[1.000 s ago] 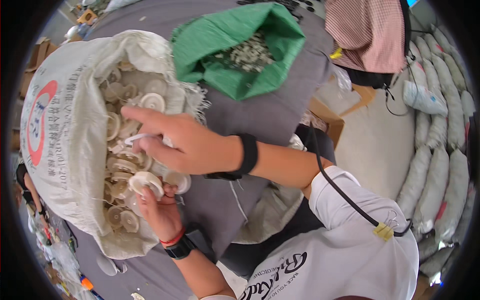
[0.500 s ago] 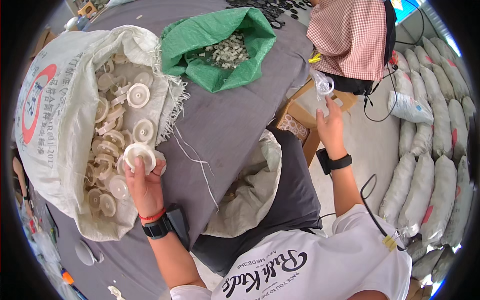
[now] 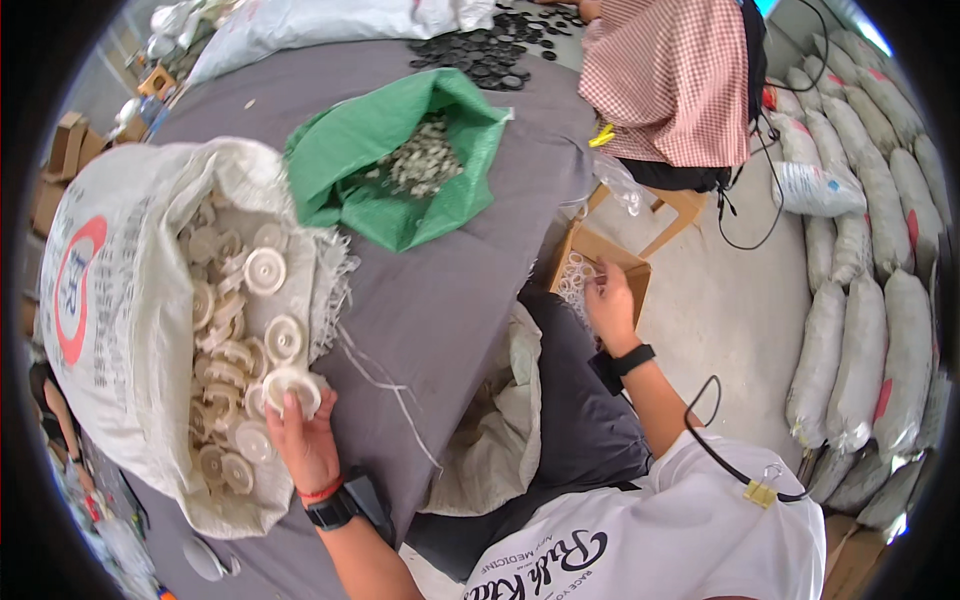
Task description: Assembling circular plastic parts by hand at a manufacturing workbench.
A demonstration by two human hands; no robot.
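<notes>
My left hand point(image 3: 308, 440) grips a white round plastic wheel-like part point(image 3: 291, 391) by its rim, with the thumb over its face. It is beside the mouth of a white woven sack point(image 3: 130, 290), where many similar cream-white wheels point(image 3: 228, 350) lie heaped. My right hand point(image 3: 611, 305) reaches into an open cardboard box point(image 3: 632, 268) at my right side, fingers curled together at the clear plastic rings point(image 3: 574, 277) inside. Whether a ring is between those fingertips is too small to make out.
A green woven bag point(image 3: 330, 165) of small pale pieces stands on the grey-covered table point(image 3: 420, 280). Another open sack point(image 3: 505, 450) is at my lap. Black discs point(image 3: 480, 50) lie at the far side, near a person in a checked garment point(image 3: 665, 80). Filled sacks point(image 3: 850, 340) are stacked right.
My right hand has moved down and nearer, from beside a clear ring above the box to the rings inside it. My left hand still holds the white wheel. The view has shifted.
</notes>
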